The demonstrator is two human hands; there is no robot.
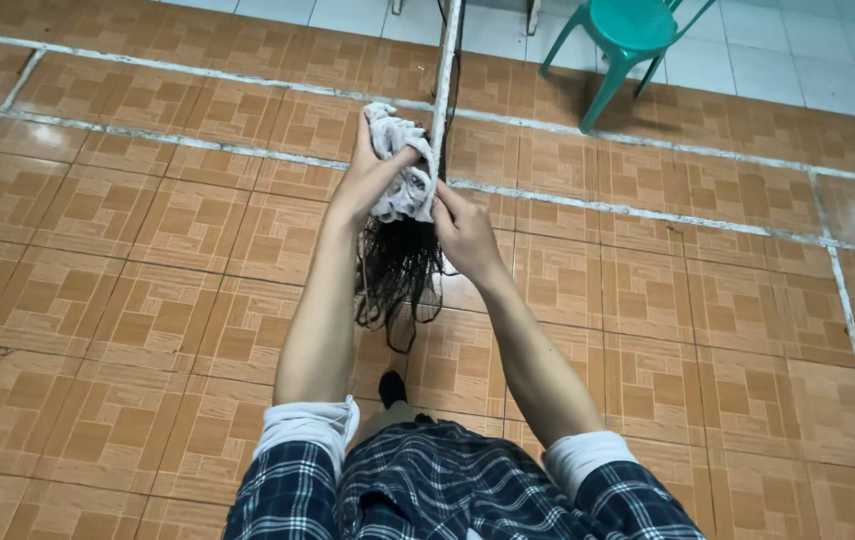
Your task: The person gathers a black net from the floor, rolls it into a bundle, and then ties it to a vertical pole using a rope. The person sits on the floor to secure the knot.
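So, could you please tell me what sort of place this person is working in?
Probably a tiled indoor room or covered porch, perhaps in a home. The brown patterned floor tiles meet white tiles further back, a teal plastic chair stands there, and both hands grip a string mop's wet dark strands.

You wear a dark blue and white plaid shirt (447,490), its sleeves pushed up past your elbows. White cuffs (307,425) of an under-layer bunch at both rolled edges, left and right. Your forearms and hands are bare. A black sock or shoe tip (392,388) shows near your waist.
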